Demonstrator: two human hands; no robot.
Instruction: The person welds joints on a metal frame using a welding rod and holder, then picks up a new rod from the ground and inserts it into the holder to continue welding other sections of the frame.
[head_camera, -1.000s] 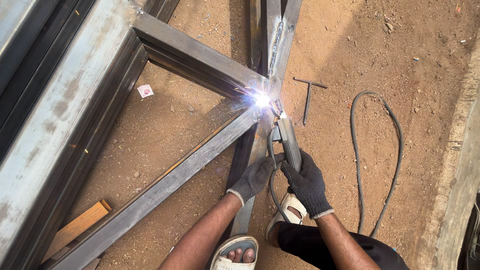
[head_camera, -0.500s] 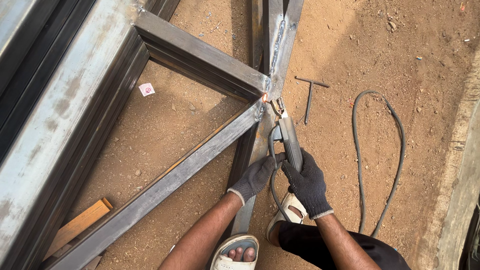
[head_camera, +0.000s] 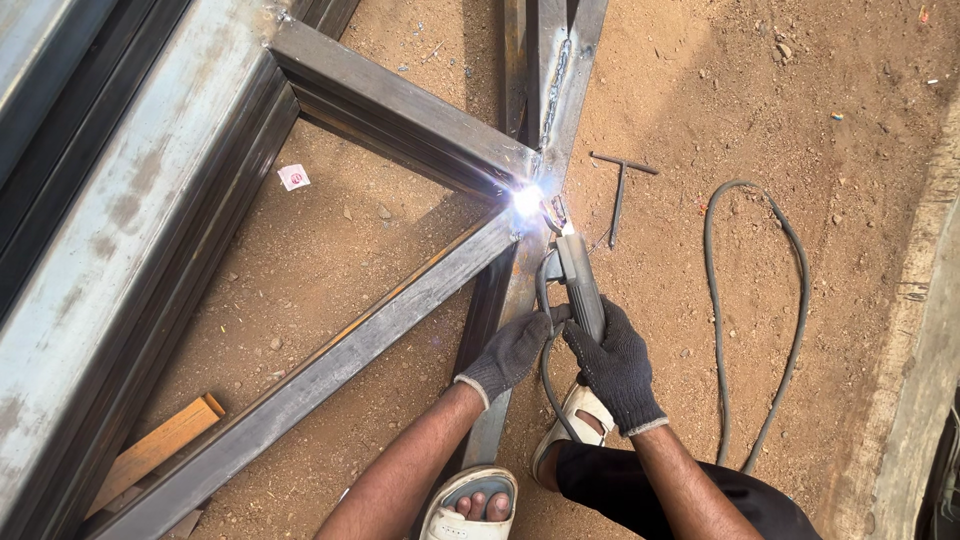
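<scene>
While an arc (head_camera: 527, 200) glows at the frame joint (head_camera: 520, 180), both gloved hands clamp the electrode holder (head_camera: 580, 285): right hand (head_camera: 615, 365), left hand (head_camera: 510, 350).

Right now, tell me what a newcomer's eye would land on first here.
First, the bright welding arc flaring where the steel bars meet, mid-frame. Next, the grey electrode holder just below it, gripped by the gloved right hand with the gloved left hand alongside. A black cable loops over the dirt at right.

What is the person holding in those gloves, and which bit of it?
A grey welding electrode holder. The right hand grips its handle end; the left hand steadies it from the side. Its tip sparks at the steel frame joint.
</scene>
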